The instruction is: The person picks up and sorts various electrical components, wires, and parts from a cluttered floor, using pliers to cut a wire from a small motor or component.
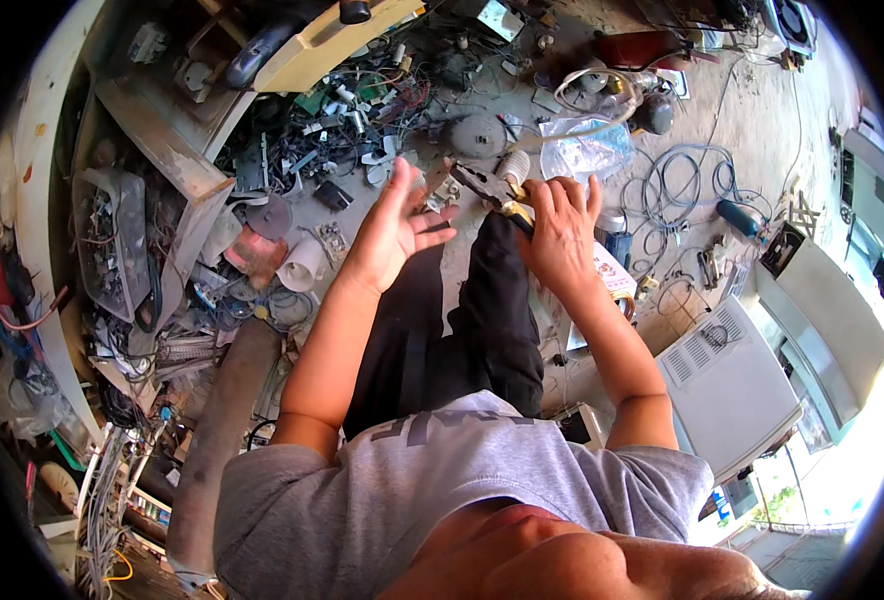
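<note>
The pliers (489, 188) sit at the middle of the view, gripped by their yellow-and-black handles in the right hand (562, 232), which is closed round them. Their long axis runs diagonally: dark jaws point up and to the left, handles down and to the right into the fist. Whether the jaws pinch anything is too small to tell.

The left hand (399, 222) is just beside the jaws, open, palm turned inward with fingers spread, holding nothing. The two hands are apart, with a narrow gap between them where the tool's nose reaches.

Below them lies a leg in dark trousers (482, 320), running toward the grey shirt (442, 480) at the lower edge.

Open room is scarce (bare concrete shows only in small patches near the hands). To the left, a heap of wires and broken parts (332, 130) crowds against wooden boards (167, 130). To the right lie coiled grey cables (687, 185), a clear plastic bag (587, 150) and a white vented casing (727, 385).
</note>
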{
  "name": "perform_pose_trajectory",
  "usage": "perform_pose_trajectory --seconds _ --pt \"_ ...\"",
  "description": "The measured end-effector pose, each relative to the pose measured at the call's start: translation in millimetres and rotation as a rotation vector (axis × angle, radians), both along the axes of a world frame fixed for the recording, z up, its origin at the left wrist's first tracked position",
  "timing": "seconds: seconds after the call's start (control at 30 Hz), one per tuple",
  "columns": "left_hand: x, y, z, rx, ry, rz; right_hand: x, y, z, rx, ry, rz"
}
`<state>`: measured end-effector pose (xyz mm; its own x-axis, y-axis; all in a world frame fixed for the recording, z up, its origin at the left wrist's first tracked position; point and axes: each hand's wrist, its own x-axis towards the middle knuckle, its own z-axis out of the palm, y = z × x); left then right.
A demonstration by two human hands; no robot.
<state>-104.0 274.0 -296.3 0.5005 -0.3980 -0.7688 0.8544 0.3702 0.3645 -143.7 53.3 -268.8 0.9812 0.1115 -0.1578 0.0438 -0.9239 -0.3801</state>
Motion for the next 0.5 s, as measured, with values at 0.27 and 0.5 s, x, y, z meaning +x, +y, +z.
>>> perform_pose_trajectory --seconds 0.27,0.5 --pt "9 5 -41 -0.009 0.359 -0.037 -9 14 -19 0.147 0.151 0.065" --pt "40 15 -37 -0.036 0.402 -0.413 -5 7 -20 0.159 0.115 0.097"
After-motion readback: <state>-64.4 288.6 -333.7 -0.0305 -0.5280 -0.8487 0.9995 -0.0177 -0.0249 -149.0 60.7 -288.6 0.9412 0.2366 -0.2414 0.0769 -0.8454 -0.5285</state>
